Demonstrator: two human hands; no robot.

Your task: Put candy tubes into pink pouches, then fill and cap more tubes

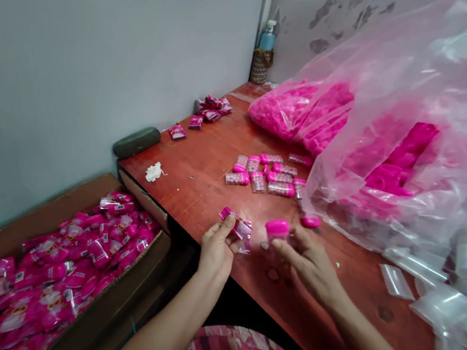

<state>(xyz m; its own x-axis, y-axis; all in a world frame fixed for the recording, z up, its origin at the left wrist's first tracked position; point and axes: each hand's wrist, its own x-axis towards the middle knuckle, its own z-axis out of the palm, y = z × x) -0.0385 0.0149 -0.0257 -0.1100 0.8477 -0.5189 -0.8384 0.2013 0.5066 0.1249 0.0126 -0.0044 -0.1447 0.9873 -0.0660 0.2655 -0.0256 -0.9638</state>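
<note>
My left hand [218,246] pinches a small pink printed plastic packet [241,228] above the table's near edge. To its right, my right hand [310,260] grips a small container with a bright pink cap [277,228], cap upward. Motion blurs it, and my fingers hide most of its body. Just beyond my hands lies a loose group of clear, pink-capped containers [281,189] with small pale pieces inside. One more pink-capped container [310,220] rests beside my right fingers.
An open cardboard box [156,247] full of pink packets stands left of the red table [196,163]. Large clear bags [385,90] of pink parts cover the right side, near clear plastic pieces [444,298]. A dark case [137,142] and flat pink packets [214,108] lie along the wall.
</note>
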